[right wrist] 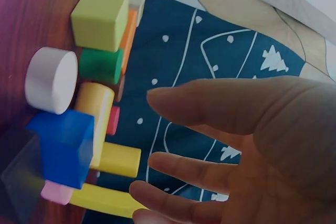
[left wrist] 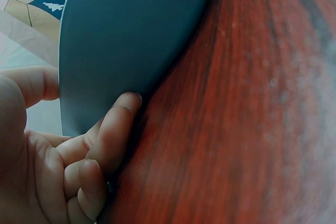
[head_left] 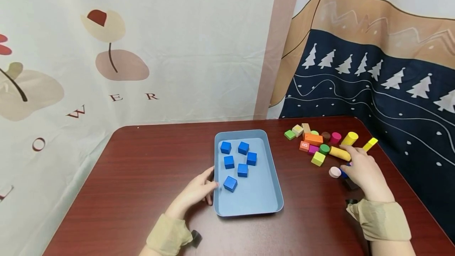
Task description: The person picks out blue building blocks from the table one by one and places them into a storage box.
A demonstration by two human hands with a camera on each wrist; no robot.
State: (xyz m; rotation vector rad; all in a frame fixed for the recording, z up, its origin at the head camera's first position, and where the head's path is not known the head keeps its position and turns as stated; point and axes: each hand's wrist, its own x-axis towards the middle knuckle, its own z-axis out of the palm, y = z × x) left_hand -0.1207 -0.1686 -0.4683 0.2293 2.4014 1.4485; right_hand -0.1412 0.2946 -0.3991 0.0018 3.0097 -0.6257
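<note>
A blue tray (head_left: pixel 263 192) stands on the table with several blue cubes (head_left: pixel 230 184) inside it. My left hand (head_left: pixel 193 191) holds the tray's left edge, thumb over the rim and fingers against the outer wall (left wrist: pixel 131 35). To the right, my right hand (head_left: pixel 366 171) hovers over loose blocks with thumb and fingers apart and nothing between them. Close by it in the right wrist view are a blue block (right wrist: pixel 68 150), a pale round block (right wrist: pixel 51 80), a pink piece (right wrist: pixel 56 192) and a dark block (right wrist: pixel 21 182). In the head view the hand partly covers the blue block.
Behind the right hand lies a group of coloured blocks, among them an orange block (head_left: pixel 313 139), a yellow-green cube (head_left: pixel 318 159), a green cylinder (head_left: pixel 324 149) and a yellow cylinder (head_left: pixel 340 153). Patterned curtains (head_left: pixel 199 50) hang behind the dark red wooden table (head_left: pixel 142 161).
</note>
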